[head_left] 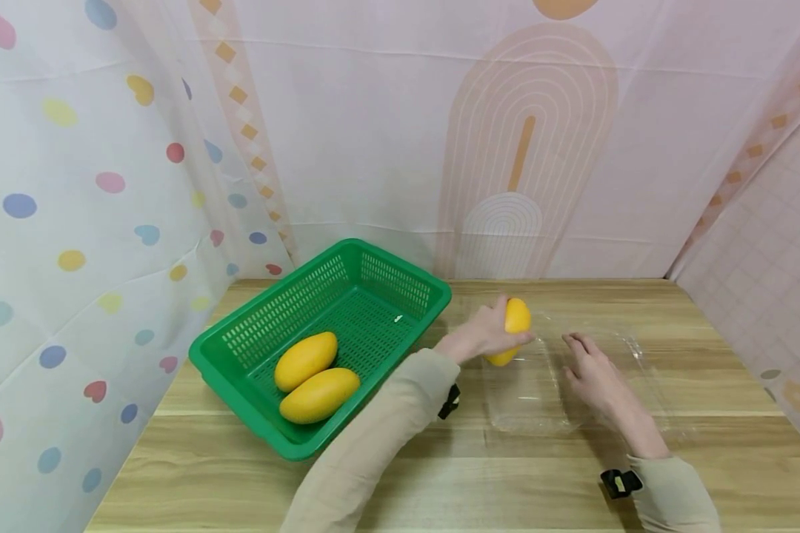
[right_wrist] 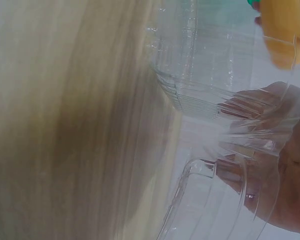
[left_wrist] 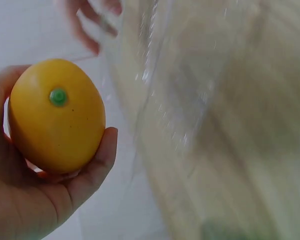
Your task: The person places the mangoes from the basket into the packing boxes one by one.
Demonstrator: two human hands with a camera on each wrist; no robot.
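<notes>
My left hand grips a yellow mango over the left half of a clear plastic clamshell box. In the left wrist view the mango's green stem end faces the camera, with fingers and thumb round its sides. My right hand is at the middle of the opened box, over its right half, fingers fairly straight and thumb apart from them. Seen through clear plastic in the right wrist view, that hand shows nothing gripped; whether its fingertips touch the plastic is unclear.
A green slotted basket stands on the left of the wooden table. Two more mangoes lie in its near end, and a small white scrap in its far part. Patterned curtains border the table at back and sides.
</notes>
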